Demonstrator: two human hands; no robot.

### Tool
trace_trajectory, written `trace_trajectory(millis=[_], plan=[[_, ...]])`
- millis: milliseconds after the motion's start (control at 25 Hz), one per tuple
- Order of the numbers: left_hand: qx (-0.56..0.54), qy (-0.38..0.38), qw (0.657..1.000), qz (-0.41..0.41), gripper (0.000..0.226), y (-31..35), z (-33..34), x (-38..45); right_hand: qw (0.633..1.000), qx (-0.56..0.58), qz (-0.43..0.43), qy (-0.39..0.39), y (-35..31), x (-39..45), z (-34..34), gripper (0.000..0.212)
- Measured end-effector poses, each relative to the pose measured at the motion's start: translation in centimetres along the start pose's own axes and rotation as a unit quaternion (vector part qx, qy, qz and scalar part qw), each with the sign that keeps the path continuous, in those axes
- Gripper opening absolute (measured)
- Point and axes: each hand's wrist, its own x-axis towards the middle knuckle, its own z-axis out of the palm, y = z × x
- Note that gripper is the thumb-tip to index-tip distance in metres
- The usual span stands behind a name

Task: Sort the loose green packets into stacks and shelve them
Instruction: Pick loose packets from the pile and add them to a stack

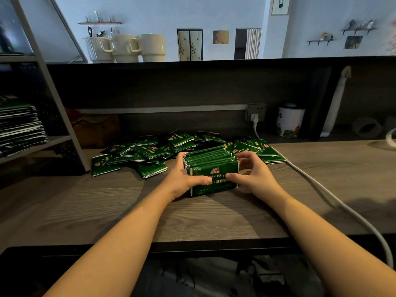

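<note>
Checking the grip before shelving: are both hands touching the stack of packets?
Touching. The head view shows the left hand and right hand clasping opposite ends of the stack, thumbs pressed on its front face.

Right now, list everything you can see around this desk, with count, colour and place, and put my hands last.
Upright stack of green foil packets: one, green, desk centre, held between both hands.
Loose green packets: a scattered pile, behind the stack.
Shelved packet stack: one, green and silver, grey metal shelf at left.
Cream ceramic mugs: three, upper ledge.
White printed canister: one, back right.
White power cable: one, from the wall socket across the right of the desk.
Grey wood-grain desk: one.
Hands: left and right, gripping the stack's ends.
</note>
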Motion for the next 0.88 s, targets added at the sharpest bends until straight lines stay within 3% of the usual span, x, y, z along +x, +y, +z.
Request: trace_trajectory(millis=[80,160,320,520,600,720,800,880], plan=[[-0.018,-0.031,0.999,-0.004,0.128,0.0,-0.3,-0.2,0.998,0.006,0.017,-0.054,-0.1,-0.1,-0.1,0.096],[-0.025,-0.060,0.998,-0.010,0.112,0.3,-0.3,-0.4,0.993,0.002,0.026,-0.113,-0.2,-0.1,-0.1,0.112],[-0.021,-0.078,0.997,-0.001,0.124,0.5,-0.1,-0.7,0.992,-0.014,0.010,-0.125,0.4,0.2,0.1,0.110],[-0.029,-0.066,0.997,0.002,0.108,0.6,0.1,-0.5,0.992,-0.005,0.016,-0.127,0.2,0.0,0.2,0.099],[-0.023,-0.016,0.999,-0.019,0.121,0.6,0.3,-0.2,0.997,0.025,0.015,-0.078,0.0,0.1,0.2,0.093],[0.015,0.088,0.995,-0.045,0.120,0.5,-0.1,0.6,0.993,0.063,0.057,0.082,0.6,1.2,-0.5,0.069],[0.017,0.148,0.988,-0.048,0.112,0.2,-0.5,0.9,0.988,-0.022,0.088,0.124,1.5,2.4,-1.2,0.064],[0.012,0.179,0.983,-0.050,0.106,0.1,-0.6,1.1,0.981,-0.123,0.095,0.114,2.1,3.9,-1.8,0.069]])
